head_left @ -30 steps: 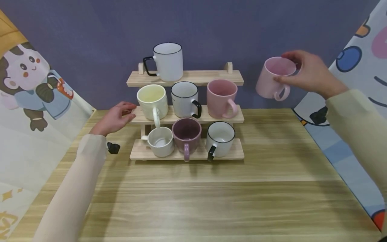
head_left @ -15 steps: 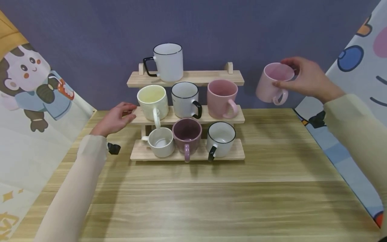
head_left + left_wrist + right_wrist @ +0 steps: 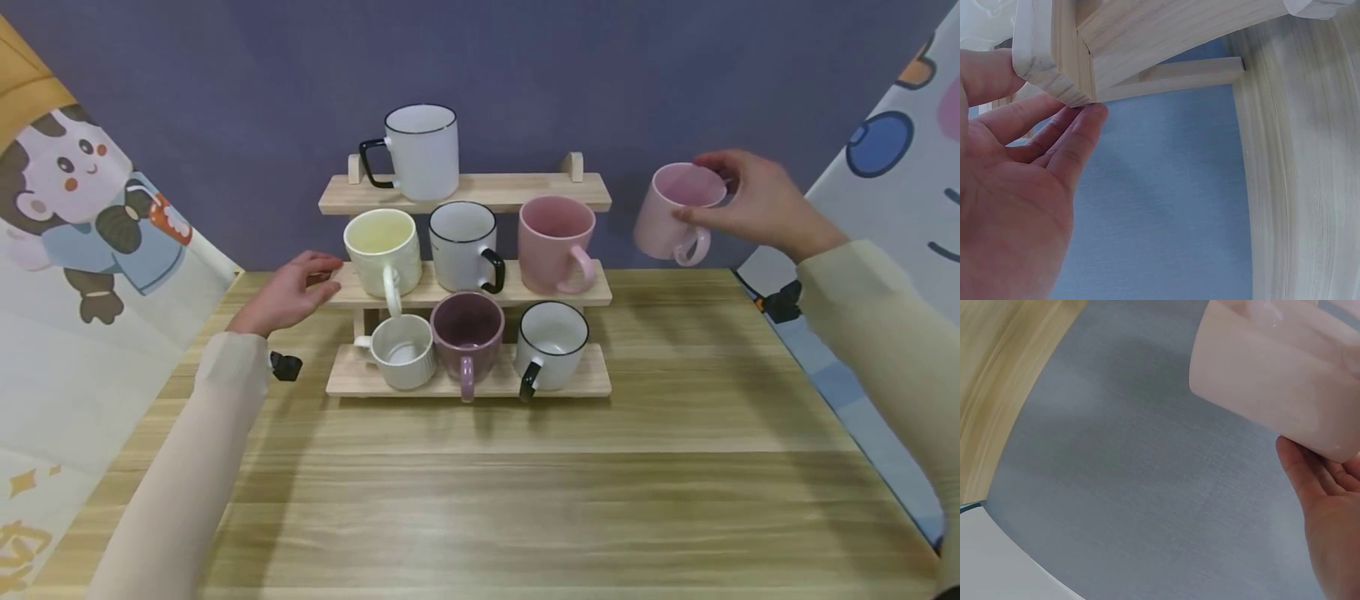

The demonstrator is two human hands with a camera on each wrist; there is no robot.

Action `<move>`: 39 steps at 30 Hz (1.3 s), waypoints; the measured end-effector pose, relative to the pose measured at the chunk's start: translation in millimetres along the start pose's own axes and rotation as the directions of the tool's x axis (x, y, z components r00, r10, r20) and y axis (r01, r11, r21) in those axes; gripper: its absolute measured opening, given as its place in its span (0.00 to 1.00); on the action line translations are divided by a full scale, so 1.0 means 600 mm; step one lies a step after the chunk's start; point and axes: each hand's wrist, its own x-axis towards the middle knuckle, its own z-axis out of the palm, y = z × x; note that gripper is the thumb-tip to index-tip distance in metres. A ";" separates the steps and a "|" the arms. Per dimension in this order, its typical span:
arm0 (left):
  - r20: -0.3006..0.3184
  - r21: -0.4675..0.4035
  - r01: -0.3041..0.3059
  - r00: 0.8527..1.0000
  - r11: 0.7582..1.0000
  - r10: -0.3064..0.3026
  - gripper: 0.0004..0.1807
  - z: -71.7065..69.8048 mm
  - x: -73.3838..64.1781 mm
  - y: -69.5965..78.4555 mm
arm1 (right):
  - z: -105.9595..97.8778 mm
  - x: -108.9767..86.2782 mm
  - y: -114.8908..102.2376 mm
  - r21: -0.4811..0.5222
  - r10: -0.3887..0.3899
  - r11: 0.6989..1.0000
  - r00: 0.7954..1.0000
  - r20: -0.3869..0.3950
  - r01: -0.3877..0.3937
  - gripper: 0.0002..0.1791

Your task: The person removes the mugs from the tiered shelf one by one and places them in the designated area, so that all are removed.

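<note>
My right hand (image 3: 765, 202) grips a light pink mug (image 3: 670, 218) by its rim, thumb on the near side, and the mug hangs slightly tilted in the air right of a three-tier wooden rack (image 3: 517, 193). In the right wrist view the mug's pale wall (image 3: 1260, 375) shows above the fingertips. My left hand (image 3: 288, 292) is at the left end of the middle tier. The left wrist view shows its thumb and fingers pinching the corner of that board (image 3: 1072, 69). Close beside it stands a pale yellow mug (image 3: 384, 258).
A white mug with a black handle (image 3: 427, 158) stands on the top tier. The middle tier also bears a black-rimmed mug (image 3: 459, 254) and a darker pink mug (image 3: 551, 254). Below are a small white cup (image 3: 405, 358), a purple mug (image 3: 467, 342) and another black-rimmed mug (image 3: 551, 354).
My right hand has come down a little and slightly toward the rack with the light pink mug. The left hand keeps its place at the board's end.
</note>
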 end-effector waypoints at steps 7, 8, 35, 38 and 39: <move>0.002 0.007 -0.003 1.000 1.000 0.003 0.23 0.001 0.001 0.000 | 0.008 0.000 0.000 -0.006 0.003 1.000 1.000 0.002 -0.003 0.48; 0.003 0.008 -0.002 1.000 1.000 0.002 0.23 0.001 0.001 0.000 | 0.010 0.000 0.000 -0.010 0.004 1.000 1.000 0.001 -0.004 0.48; 0.008 0.040 0.008 1.000 0.999 -0.008 0.23 -0.002 0.001 0.003 | 0.045 0.029 0.013 0.016 0.019 1.000 0.999 0.051 -0.020 0.48; 0.012 0.041 0.006 1.000 0.999 -0.006 0.23 -0.001 0.001 0.003 | 0.048 0.032 0.013 0.021 0.022 1.000 0.998 0.057 -0.023 0.49; 0.012 0.041 0.005 1.000 0.999 -0.006 0.23 -0.001 0.001 0.003 | 0.048 0.033 0.013 0.021 0.022 1.000 0.998 0.060 -0.023 0.49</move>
